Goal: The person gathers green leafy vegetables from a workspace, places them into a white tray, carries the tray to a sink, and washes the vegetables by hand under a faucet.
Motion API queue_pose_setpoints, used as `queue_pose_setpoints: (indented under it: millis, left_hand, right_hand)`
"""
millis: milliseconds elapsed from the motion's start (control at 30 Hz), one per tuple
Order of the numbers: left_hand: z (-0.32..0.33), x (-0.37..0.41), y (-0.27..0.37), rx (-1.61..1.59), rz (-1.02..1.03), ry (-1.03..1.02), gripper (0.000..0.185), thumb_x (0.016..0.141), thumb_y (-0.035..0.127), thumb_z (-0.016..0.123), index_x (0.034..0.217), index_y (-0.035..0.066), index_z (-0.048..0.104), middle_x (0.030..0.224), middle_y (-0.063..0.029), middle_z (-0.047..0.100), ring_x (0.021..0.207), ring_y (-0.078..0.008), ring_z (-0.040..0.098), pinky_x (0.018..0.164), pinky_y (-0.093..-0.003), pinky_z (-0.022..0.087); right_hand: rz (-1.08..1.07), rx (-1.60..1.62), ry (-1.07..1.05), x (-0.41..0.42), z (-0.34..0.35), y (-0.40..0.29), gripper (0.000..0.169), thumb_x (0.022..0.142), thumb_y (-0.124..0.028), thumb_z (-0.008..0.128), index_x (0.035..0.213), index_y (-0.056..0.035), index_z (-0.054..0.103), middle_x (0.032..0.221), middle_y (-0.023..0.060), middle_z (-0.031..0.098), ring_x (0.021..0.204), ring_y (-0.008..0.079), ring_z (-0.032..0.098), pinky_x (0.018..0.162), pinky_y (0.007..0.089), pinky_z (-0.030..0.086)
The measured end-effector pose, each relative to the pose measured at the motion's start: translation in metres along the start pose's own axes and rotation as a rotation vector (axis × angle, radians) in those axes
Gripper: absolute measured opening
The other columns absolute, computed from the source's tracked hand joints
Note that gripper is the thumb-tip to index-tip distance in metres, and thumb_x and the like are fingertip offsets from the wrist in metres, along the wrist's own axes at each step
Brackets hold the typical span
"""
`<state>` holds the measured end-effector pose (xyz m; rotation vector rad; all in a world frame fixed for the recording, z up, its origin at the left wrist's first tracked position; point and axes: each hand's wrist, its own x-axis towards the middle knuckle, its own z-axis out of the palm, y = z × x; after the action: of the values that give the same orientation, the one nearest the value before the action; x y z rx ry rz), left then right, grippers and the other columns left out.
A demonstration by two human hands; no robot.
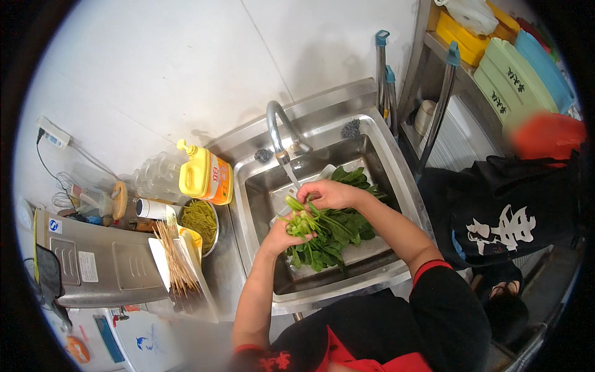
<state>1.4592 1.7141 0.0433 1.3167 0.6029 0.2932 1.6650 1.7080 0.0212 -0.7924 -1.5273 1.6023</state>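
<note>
A bunch of leafy greens (334, 225) is gripped at its pale stem ends by my left hand (281, 237), its leaves hanging to the right over the stainless steel sink (276, 292). My right hand (330, 194) is at the top of the bunch, its thumb and fingers closed at the stems; what exactly they pinch is hidden. Water runs from the curved faucet (275, 125) in a thin stream just behind my right fingers. More dark green leaves (353, 176) lie in a white container (327, 171) within the basin, partly covered by my right arm.
Left of the sink stand a yellow detergent jug (207, 174), a bowl of cut green vegetables (199, 221) and a tray with wooden skewers (176, 265). Steel wool pads (351, 128) rest on the sink's back ledge. At right are metal-handled poles (437, 111) and a shelf with plastic bins (506, 83).
</note>
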Motion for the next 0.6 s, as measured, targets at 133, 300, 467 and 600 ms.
queue_pose_setpoints:
  millis: [133,300,467,600]
  left_hand:
    - [0.005,0.001,0.004,-0.009,-0.014,-0.001,0.045,0.066,-0.005,0.065,0.107,0.003,0.048,0.087,-0.0046,0.058,0.078,-0.0148,0.059,0.074,-0.0267,0.046]
    - [0.007,0.008,0.001,0.037,0.000,0.051,0.044,0.065,-0.004,0.064,0.106,0.002,0.048,0.087,-0.0033,0.057,0.078,-0.0138,0.058,0.074,-0.0258,0.046]
    - [0.003,0.015,-0.004,0.108,-0.038,0.113,0.040,0.065,-0.004,0.063,0.103,0.002,0.050,0.086,-0.0025,0.057,0.078,-0.0127,0.058,0.073,-0.0252,0.046]
    - [0.007,0.017,-0.007,0.069,0.007,0.110,0.029,0.065,-0.001,0.062,0.093,-0.001,0.053,0.081,-0.0059,0.060,0.072,-0.0142,0.059,0.069,-0.0258,0.046]
  right_hand:
    - [-0.050,0.054,0.046,0.003,-0.002,0.005,0.019,0.077,0.001,0.052,0.096,-0.0010,0.050,0.091,0.0000,0.053,0.083,0.0074,0.050,0.075,0.0234,0.041]
    - [-0.013,0.019,0.319,0.005,0.007,0.008,0.015,0.084,-0.009,0.049,0.097,-0.0017,0.051,0.086,0.0006,0.054,0.078,0.0074,0.049,0.070,0.0229,0.042]
    - [-0.159,0.102,0.468,0.013,0.028,-0.011,0.020,0.088,-0.015,0.045,0.101,-0.0017,0.050,0.088,0.0019,0.054,0.083,0.0104,0.052,0.074,0.0249,0.043]
    - [-0.165,0.149,0.360,0.023,0.026,-0.004,0.016,0.087,-0.013,0.044,0.092,0.0005,0.051,0.080,0.0035,0.054,0.073,0.0110,0.054,0.066,0.0241,0.045]
